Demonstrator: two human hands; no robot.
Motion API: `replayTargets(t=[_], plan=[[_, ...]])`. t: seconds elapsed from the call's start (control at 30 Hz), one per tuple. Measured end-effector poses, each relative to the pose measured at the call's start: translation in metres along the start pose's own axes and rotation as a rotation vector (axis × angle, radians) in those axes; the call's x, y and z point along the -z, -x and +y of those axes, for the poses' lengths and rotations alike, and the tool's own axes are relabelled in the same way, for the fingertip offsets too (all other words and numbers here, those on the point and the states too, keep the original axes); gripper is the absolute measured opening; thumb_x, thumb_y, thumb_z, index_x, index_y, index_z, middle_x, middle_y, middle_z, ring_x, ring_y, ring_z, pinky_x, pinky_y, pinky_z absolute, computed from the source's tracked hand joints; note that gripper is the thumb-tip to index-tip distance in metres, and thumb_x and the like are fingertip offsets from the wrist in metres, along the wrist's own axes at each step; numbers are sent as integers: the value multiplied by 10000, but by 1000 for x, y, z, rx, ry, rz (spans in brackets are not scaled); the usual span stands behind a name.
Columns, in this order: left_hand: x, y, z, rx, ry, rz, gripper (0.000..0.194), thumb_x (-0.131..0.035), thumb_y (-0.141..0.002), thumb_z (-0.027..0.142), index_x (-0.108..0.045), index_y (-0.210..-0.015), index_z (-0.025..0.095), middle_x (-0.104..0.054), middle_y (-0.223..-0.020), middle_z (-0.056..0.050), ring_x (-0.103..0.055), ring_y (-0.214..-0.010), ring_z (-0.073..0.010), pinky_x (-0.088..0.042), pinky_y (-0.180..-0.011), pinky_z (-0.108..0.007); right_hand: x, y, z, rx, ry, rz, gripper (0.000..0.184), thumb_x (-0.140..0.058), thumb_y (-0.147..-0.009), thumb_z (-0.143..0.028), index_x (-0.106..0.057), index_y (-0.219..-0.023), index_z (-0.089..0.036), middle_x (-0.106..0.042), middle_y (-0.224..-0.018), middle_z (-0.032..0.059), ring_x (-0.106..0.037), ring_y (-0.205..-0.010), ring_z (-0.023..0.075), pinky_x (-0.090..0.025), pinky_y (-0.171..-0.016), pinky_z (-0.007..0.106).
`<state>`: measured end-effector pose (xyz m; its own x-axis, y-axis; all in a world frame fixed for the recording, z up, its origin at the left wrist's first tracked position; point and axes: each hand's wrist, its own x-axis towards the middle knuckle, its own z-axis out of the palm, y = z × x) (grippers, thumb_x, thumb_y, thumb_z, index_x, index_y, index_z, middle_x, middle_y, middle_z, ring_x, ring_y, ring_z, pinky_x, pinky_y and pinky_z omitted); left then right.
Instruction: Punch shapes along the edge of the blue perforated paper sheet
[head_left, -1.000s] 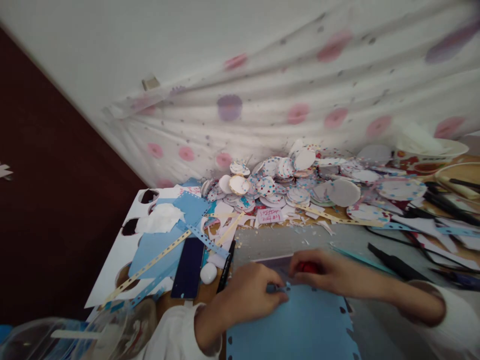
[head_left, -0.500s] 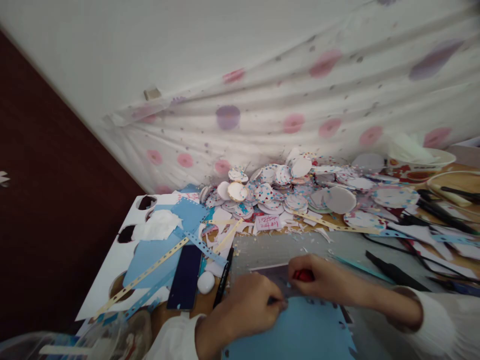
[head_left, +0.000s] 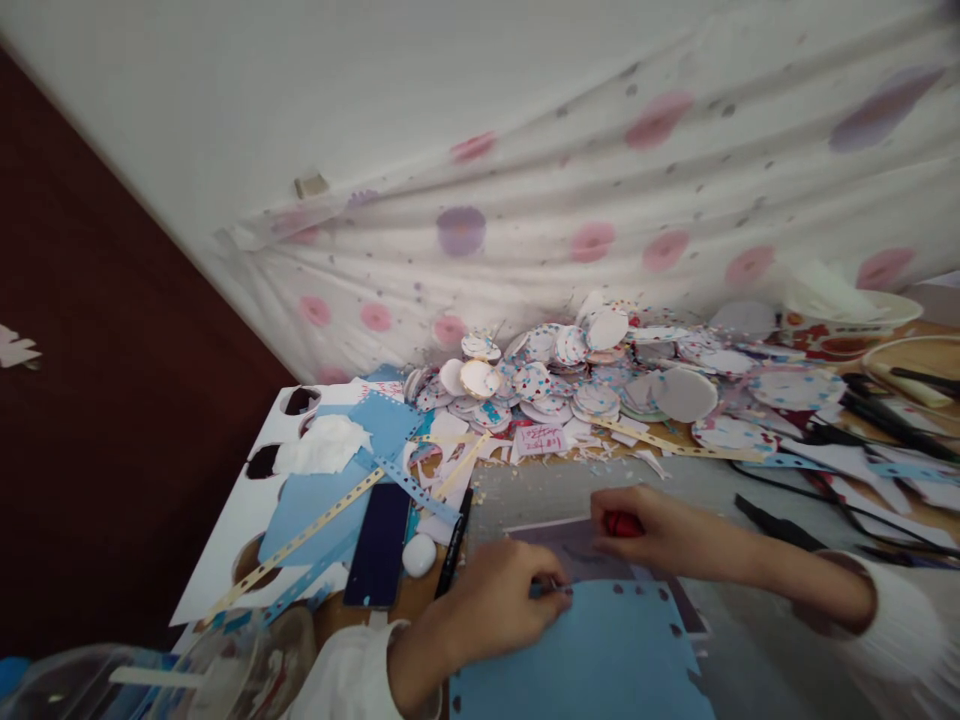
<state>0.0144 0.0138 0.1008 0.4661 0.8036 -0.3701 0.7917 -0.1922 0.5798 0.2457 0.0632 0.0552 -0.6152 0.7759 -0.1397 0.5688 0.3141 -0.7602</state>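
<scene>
My left hand (head_left: 502,605) is closed in a pinch at the top edge of a blue paper sheet (head_left: 592,660). A small thin bit shows between its fingertips, too small to name. Dark notches and holes run along the sheet's top and right edges. My right hand (head_left: 649,525) is closed around a small red object (head_left: 624,524), mostly hidden by the fingers, just above the sheet's top edge. Beneath both hands lies a greyish-purple sheet with a pale border (head_left: 559,545), on a grey mat (head_left: 525,490).
Behind the mat is a heap of patterned paper discs (head_left: 540,380). To the left lie a phone (head_left: 377,545), a white round case (head_left: 418,555), a black pen (head_left: 454,545) and punched paper strips (head_left: 300,545). Dark tools (head_left: 780,525) and a paper bowl (head_left: 847,325) are at right.
My right hand with the red object has moved slightly up and right, away from my left hand. My left hand stays at the blue sheet's edge. The view has shifted a little.
</scene>
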Motion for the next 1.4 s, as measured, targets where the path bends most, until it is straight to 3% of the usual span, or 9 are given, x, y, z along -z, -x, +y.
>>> replayTargets(t=[0.2, 0.43, 0.63, 0.9, 1.17, 1.4], plan=[[-3, -6, 4, -21, -57, 37, 235, -640, -893, 267, -811, -1033, 186, -814, -1004, -75, -743, -922, -248, -516, -807, -303, 7, 8, -3, -2, 23, -118, 151, -639, -804, -285, -509, -829, -212, -536, -737, -27, -462, -659, 126, -350, -571, 247], [-4, -9, 10, 2, -90, 28, 265, -629, -893, 299, -811, -1058, 200, -810, -1043, -90, -740, -975, -292, -521, -855, -357, 16, 14, -11, 33, 33, -151, 289, -646, -878, -483, -575, -853, -204, -573, -755, -14, -507, -684, 143, -372, -598, 262], [-8, -11, 9, -23, -77, 53, 264, -614, -884, 296, -814, -1037, 215, -814, -1024, -71, -740, -948, -278, -520, -840, -344, 6, 18, -19, 135, 94, -151, 200, -747, -820, -376, -652, -892, -215, -653, -958, 29, -596, -879, 200, -432, -763, 311], [-10, -14, 11, 27, -95, 58, 258, -611, -865, 292, -819, -998, 216, -816, -985, -76, -734, -873, -276, -509, -751, -340, 16, 12, -35, 167, 180, -228, 192, -735, -827, -342, -692, -961, -212, -671, -962, 47, -625, -865, 217, -462, -774, 341], [-11, -13, 11, 41, -84, 73, 243, -612, -881, 298, -815, -990, 221, -814, -984, -71, -734, -904, -271, -506, -782, -337, 12, 10, -33, 137, 168, -273, 170, -753, -815, -295, -706, -952, -206, -667, -984, 54, -632, -914, 236, -472, -815, 361], [-13, -12, 5, 39, -52, 109, 226, -612, -917, 292, -803, -1007, 212, -807, -1033, -76, -727, -972, -274, -504, -846, -342, 6, 8, -19, 96, 90, -265, 320, -760, -779, -277, -705, -1091, -237, -637, -983, 38, -624, -901, 228, -480, -820, 360]])
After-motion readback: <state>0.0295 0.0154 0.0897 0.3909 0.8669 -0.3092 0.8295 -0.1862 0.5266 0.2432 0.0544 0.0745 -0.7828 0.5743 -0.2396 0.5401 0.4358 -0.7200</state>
